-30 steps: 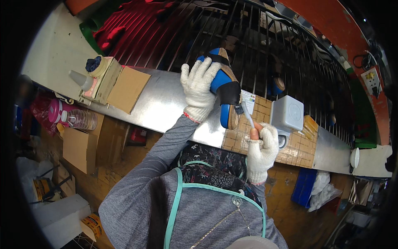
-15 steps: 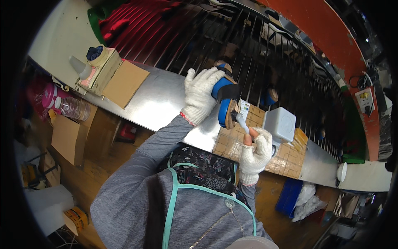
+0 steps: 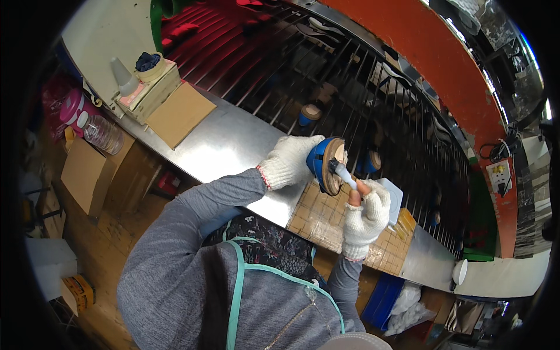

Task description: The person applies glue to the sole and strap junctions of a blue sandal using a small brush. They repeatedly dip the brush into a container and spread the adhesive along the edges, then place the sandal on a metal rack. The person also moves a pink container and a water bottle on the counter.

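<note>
My left hand (image 3: 290,160), in a white knit glove, is closed round a blue shoe upper (image 3: 317,160) with a dark strap. The shoe is tilted so that its tan underside (image 3: 334,182) faces right. Between the bare thumb and fingertip of my right hand (image 3: 366,216), otherwise gloved in white, is a brush with a pale handle (image 3: 345,174). Its dark bristles (image 3: 334,165) are at the shoe's underside and seem to touch it. Behind my right hand stands a pale plastic container (image 3: 392,198), partly hidden.
Beyond the metal ledge (image 3: 233,131), a rack of metal rods carries other shoes, including a blue one (image 3: 309,114). A taped cardboard sheet (image 3: 315,216) lies below my hands. To the left are a flat cardboard piece (image 3: 182,115) and a small box (image 3: 153,87). A white bowl (image 3: 460,272) sits at right.
The shoe has turned, so its underside shows more to the brush. My left hand has shifted down along with it. The whole view has also swung a little.
</note>
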`<action>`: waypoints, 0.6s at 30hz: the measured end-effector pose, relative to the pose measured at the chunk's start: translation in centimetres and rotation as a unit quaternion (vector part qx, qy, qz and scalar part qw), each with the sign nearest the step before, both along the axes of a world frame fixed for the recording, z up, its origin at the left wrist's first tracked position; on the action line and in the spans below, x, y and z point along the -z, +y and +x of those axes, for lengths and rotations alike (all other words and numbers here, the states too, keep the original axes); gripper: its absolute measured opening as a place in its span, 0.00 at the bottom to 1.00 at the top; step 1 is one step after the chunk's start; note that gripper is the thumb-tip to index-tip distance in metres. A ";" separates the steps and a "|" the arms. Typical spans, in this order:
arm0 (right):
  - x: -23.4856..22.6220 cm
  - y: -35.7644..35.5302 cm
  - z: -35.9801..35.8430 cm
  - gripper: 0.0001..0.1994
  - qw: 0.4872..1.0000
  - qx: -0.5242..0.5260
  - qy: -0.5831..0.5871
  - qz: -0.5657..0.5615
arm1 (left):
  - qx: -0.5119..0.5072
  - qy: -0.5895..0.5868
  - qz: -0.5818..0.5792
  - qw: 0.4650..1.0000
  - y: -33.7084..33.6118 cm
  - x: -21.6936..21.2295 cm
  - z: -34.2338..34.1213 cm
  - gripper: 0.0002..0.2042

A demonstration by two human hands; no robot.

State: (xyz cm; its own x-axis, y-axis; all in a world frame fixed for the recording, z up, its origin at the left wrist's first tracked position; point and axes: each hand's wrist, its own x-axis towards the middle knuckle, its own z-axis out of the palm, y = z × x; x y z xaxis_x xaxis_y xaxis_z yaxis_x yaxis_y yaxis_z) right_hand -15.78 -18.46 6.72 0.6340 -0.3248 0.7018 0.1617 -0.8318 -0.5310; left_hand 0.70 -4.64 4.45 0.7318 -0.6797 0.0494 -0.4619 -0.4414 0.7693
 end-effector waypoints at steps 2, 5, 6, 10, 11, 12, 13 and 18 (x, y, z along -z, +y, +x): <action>-0.6 -0.5 0.3 0.12 1.000 -0.003 0.016 -0.018 | 0.029 0.039 0.032 0.998 0.2 -0.7 0.1 0.34; -1.2 -1.1 0.8 0.11 0.999 -0.022 0.023 -0.008 | 0.091 0.085 0.103 0.987 0.3 -1.4 0.4 0.35; -1.4 -1.3 1.0 0.11 0.999 -0.029 0.023 -0.001 | 0.114 0.095 0.125 0.981 0.3 -1.5 0.5 0.36; -1.6 -2.0 1.4 0.11 0.998 -0.049 0.032 -0.007 | 0.194 0.271 0.012 0.943 0.6 -1.6 0.6 0.35; -1.5 -2.2 1.4 0.11 0.998 -0.048 0.035 -0.009 | 0.205 0.314 -0.003 0.927 0.7 -1.6 0.5 0.35; -1.4 -2.3 1.4 0.11 0.998 -0.053 0.034 -0.006 | 0.217 0.355 -0.017 0.909 0.9 -1.6 0.3 0.35; -1.1 -2.3 1.4 0.11 0.998 -0.054 0.034 -0.002 | 0.220 0.380 -0.027 0.898 1.0 -1.7 0.1 0.32; 0.1 -2.7 0.7 0.11 0.997 -0.065 0.042 -0.013 | 0.249 0.437 -0.019 0.864 1.9 -2.3 -0.8 0.28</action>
